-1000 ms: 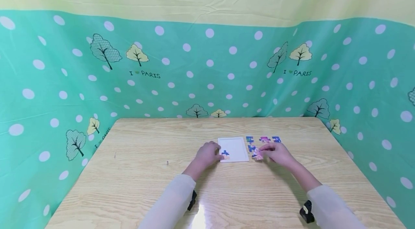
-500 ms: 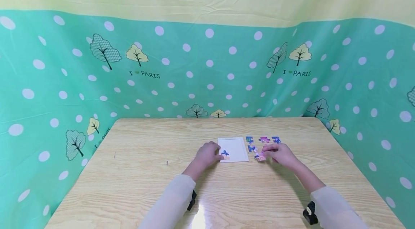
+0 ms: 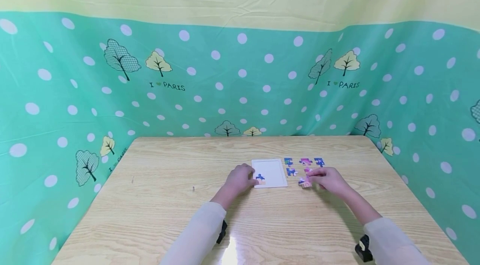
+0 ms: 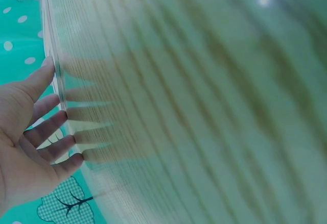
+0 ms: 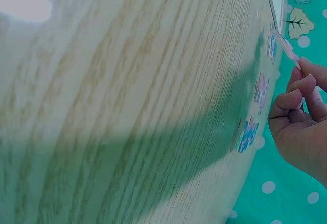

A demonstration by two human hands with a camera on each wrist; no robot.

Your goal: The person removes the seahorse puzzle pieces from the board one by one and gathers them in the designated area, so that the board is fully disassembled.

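Note:
A white square puzzle tray (image 3: pixel 275 173) lies on the table, with one blue and peach puzzle piece (image 3: pixel 260 179) in its near left corner. At the tray's left edge rests my left hand (image 3: pixel 239 179), its thumb and spread fingers touching the rim. The left wrist view shows that hand (image 4: pixel 30 132) with fingers nearly straight. Right of the tray, my right hand (image 3: pixel 329 181) pinches a pink and blue puzzle piece (image 3: pixel 305 182) between thumb and forefinger. In the right wrist view this piece (image 5: pixel 288 49) appears edge-on and tilted, held above the table.
Several loose pieces lie right of the tray: a blue one (image 3: pixel 288 161), a pink one (image 3: pixel 305 161), a dark blue one (image 3: pixel 319 162) and a blue one (image 3: pixel 291 172). Another pink piece is partly hidden by my right hand. A polka-dot curtain (image 3: pixel 243 73) stands behind the table.
My right hand has moved a little to the right with the pinched piece, away from the tray and the blue piece beside it. My left hand has stayed in place.

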